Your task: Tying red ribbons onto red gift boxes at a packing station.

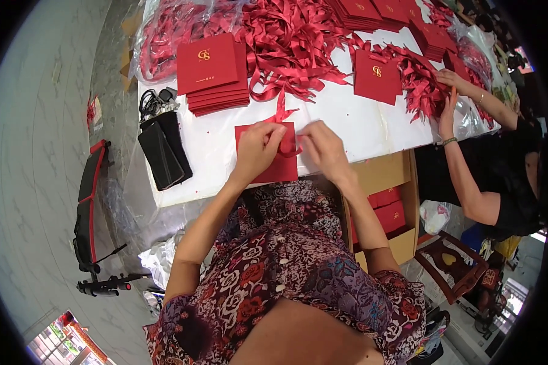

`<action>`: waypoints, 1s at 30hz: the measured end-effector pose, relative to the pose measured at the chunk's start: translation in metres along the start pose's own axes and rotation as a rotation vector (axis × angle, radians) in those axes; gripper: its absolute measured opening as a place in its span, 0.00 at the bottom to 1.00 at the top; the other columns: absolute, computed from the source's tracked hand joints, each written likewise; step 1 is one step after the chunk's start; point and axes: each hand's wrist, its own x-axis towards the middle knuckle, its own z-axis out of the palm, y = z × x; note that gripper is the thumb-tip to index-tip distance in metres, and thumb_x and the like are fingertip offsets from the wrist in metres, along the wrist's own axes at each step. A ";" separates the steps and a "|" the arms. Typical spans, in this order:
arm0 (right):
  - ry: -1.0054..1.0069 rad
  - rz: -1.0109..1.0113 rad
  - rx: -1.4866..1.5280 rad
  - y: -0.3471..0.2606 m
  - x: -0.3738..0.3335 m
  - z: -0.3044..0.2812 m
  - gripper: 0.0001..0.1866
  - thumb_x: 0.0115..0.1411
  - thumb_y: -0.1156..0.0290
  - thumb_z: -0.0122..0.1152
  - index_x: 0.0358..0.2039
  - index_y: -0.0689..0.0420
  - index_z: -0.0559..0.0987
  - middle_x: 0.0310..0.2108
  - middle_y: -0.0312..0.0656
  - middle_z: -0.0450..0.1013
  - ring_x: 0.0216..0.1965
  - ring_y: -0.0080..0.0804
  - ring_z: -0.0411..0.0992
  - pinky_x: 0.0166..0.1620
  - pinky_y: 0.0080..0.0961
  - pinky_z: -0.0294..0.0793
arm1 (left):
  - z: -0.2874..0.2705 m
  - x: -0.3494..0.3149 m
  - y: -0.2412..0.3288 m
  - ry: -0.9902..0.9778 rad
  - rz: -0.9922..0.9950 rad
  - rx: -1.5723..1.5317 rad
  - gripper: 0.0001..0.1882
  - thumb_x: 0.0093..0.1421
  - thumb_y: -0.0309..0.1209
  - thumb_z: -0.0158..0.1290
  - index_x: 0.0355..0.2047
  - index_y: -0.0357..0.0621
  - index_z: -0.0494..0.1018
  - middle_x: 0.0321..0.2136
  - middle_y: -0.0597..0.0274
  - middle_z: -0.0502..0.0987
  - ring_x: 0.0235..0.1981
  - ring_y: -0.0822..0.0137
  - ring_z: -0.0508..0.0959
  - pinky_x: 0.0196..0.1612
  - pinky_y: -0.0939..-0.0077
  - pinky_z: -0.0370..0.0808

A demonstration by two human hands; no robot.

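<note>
A square red card or envelope point(283, 172) lies near the front edge of the white table, between my hands. My left hand point(257, 150) rests over its left part, fingers closed on a red satin ribbon point(281, 114) whose loose end extends beyond the card's far edge. My right hand point(327, 147) is just off the card's right edge, its fingers pinched around a stretch of the same ribbon that curves across the card. The fingers hide the middle of the ribbon, so I cannot tell whether it is knotted.
Stacked red cards point(208, 64) and a heap of ribbons point(292, 39) lie beyond the card. A black phone point(161, 155) sits at left. Below the table's right edge stands a cardboard box point(386, 176) holding red cards. At right, a co-worker's hands point(449, 91) are among more ribbons.
</note>
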 end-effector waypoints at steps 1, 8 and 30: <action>-0.024 -0.089 0.002 -0.012 0.006 0.004 0.06 0.54 0.80 0.59 0.32 0.60 0.73 0.31 0.47 0.69 0.35 0.47 0.71 0.38 0.38 0.72 | 0.001 -0.004 -0.004 -0.157 -0.221 -0.279 0.13 0.65 0.37 0.52 0.29 0.42 0.78 0.21 0.66 0.74 0.23 0.69 0.71 0.28 0.76 0.64; -0.164 -0.259 0.179 -0.028 0.006 0.039 0.09 0.46 0.85 0.57 0.29 0.60 0.72 0.30 0.45 0.67 0.37 0.46 0.71 0.41 0.39 0.72 | -0.012 -0.016 -0.009 -0.288 -0.659 -0.969 0.20 0.71 0.42 0.44 0.43 0.39 0.78 0.23 0.74 0.72 0.23 0.83 0.67 0.26 0.87 0.61; -0.037 0.623 0.948 -0.004 0.007 0.066 0.08 0.63 0.74 0.61 0.40 0.63 0.77 0.31 0.34 0.76 0.32 0.15 0.72 0.35 0.13 0.71 | -0.003 -0.044 -0.021 0.019 -0.513 -0.742 0.08 0.61 0.23 0.57 0.41 0.36 0.78 0.31 0.64 0.81 0.31 0.79 0.78 0.37 0.85 0.75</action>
